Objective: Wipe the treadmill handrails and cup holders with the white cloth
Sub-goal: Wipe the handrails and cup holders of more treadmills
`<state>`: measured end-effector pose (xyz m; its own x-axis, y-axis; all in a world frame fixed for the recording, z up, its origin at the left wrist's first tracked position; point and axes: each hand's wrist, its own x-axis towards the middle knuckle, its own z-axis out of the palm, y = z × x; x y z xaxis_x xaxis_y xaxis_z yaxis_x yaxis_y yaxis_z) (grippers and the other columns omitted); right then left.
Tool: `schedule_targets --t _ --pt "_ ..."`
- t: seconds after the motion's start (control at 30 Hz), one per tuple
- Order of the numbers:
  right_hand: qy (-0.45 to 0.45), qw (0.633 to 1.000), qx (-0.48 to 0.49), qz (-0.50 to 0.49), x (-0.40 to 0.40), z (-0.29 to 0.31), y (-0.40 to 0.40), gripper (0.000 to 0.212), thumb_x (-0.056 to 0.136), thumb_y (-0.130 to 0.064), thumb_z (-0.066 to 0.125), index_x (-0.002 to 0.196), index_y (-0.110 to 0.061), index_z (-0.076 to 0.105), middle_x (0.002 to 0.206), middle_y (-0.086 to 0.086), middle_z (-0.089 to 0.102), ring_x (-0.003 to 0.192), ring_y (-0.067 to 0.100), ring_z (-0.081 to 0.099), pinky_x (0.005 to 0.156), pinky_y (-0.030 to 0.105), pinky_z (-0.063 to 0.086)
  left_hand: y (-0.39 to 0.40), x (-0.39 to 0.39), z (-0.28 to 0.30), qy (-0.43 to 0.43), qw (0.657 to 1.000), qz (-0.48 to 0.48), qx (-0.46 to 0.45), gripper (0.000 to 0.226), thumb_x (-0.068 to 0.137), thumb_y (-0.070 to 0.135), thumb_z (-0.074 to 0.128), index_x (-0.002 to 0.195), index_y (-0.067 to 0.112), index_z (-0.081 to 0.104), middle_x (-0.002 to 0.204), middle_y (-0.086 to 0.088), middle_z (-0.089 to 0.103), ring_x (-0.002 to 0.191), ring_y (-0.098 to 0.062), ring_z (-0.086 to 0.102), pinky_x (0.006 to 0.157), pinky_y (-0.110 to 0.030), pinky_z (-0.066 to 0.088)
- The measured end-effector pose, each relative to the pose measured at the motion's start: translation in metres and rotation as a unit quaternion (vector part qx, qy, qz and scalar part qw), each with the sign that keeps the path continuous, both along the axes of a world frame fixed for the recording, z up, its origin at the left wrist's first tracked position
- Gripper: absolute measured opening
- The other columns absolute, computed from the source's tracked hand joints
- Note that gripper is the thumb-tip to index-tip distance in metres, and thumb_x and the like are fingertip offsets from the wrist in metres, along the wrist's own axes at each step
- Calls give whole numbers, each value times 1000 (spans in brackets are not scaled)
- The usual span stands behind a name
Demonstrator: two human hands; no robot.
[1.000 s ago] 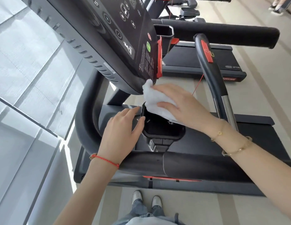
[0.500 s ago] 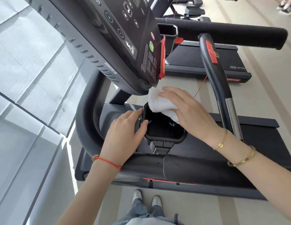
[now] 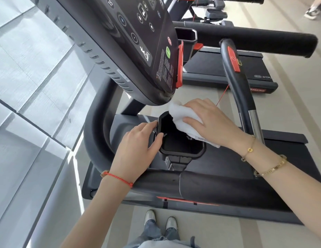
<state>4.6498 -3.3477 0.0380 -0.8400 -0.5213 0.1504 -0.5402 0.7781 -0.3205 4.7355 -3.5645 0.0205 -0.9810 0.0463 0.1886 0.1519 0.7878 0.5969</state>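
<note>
A black cup holder (image 3: 183, 154) hangs under the treadmill console (image 3: 138, 42), above the near padded handrail (image 3: 218, 187). My left hand (image 3: 136, 145) grips the holder's left rim, thumb on the inner edge and fingers outside. My right hand (image 3: 213, 122) holds the bunched white cloth (image 3: 183, 116) and presses it on the holder's far right rim. Part of the cloth hangs over the opening. The holder's inside is dark.
The curved left handrail (image 3: 95, 140) bends down beside a glass wall. A centre grip bar (image 3: 235, 83) with a red patch rises on the right. A second cup holder (image 3: 186, 35) and the far padded handrail (image 3: 245, 36) lie beyond. My shoes (image 3: 159, 221) stand below.
My right hand has slid the cloth from the holder's far left corner along the far rim toward the right side. My left hand has kept its grip on the left rim.
</note>
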Motion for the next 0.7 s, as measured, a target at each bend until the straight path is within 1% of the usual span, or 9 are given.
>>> schedule_targets --t 0.07,0.17,0.23,0.3,0.37,0.43,0.6,0.63,0.7 --pt "31 998 53 15 -5 3 -16 36 98 -43 46 119 -15 55 119 -4 55 102 17 41 89 31 34 0 0 0 3 1000 0 0 42 97 33 54 134 15 55 115 -1 66 105 -19 61 91 -37 49" --pt "52 993 94 53 -12 5 -35 36 98 -46 43 115 -16 56 115 -6 55 105 18 42 91 33 33 0 -1 -1 3 1000 -1 0 43 96 33 55 135 14 55 117 -1 65 106 -18 61 92 -36 48" --pt "23 996 64 52 -10 5 -30 35 98 -45 44 117 -19 57 115 -7 56 106 16 43 92 35 35 -1 -2 -2 3 1000 -2 2 43 96 33 55 135 14 55 118 0 65 107 -18 61 93 -36 48" --pt "-16 1000 -8 8 -5 1 -10 33 98 -44 45 118 -20 57 113 -8 57 106 16 46 91 34 37 -1 -2 -3 3 1000 -3 3 43 96 33 54 135 14 55 119 1 65 108 -18 61 94 -37 49" --pt "-57 994 -78 -47 1 -1 10 33 98 -45 44 115 -21 58 107 -9 57 101 12 48 82 21 35 -2 -2 -4 3 1000 -5 0 44 96 34 54 135 15 55 118 1 65 107 -17 61 94 -36 49" --pt "-81 990 -95 -68 0 -3 15 31 98 -47 43 108 -22 57 100 -9 57 95 11 49 74 13 31 -1 -3 -4 5 1000 -5 -6 44 96 35 53 136 15 55 118 0 65 107 -17 61 94 -35 49" --pt "-51 998 18 -16 -15 -1 -23 36 98 -45 45 110 -14 60 103 0 59 102 20 48 85 36 39 -1 -4 -5 7 1000 -5 -7 45 96 37 53 134 15 56 114 1 65 104 -17 62 90 -33 50" --pt "-47 999 12 -13 -14 -1 -24 36 98 -44 46 111 -14 60 104 1 59 102 20 48 86 36 39 -1 -4 -6 7 1000 -5 -7 45 95 37 53 134 15 56 114 1 65 105 -17 62 90 -32 50" --pt "-54 998 -43 -12 -7 1 -15 33 98 -40 48 115 -14 60 106 -1 59 101 18 49 86 31 38 -2 -4 -6 8 1000 -6 -11 45 96 37 53 134 15 56 114 1 66 104 -17 62 89 -32 50"
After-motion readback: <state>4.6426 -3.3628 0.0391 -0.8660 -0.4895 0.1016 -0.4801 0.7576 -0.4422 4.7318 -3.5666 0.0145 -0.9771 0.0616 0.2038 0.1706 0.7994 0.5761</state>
